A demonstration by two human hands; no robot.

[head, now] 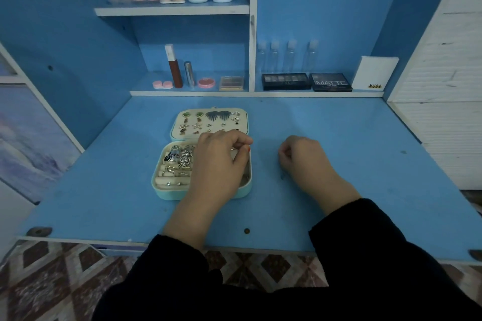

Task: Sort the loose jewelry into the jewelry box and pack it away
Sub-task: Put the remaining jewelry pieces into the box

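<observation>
Jewelry box (162, 194): lay open on the desk (352, 138), left of centre.
Lid (243, 126): flat behind the base, earrings (218, 115) in rows.
Rings (184, 160): in the base's left part.
My left hand (217, 161): curled over the base's right side; I could not tell if it pinched anything.
My right hand (303, 157): apart from the left, curled on the desk right of the box; contents hidden.

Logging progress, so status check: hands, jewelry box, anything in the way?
Left hand curled over open jewelry box, grip unclear. Right hand curled on desk beside it, contents unclear. No obstruction seen.
</observation>
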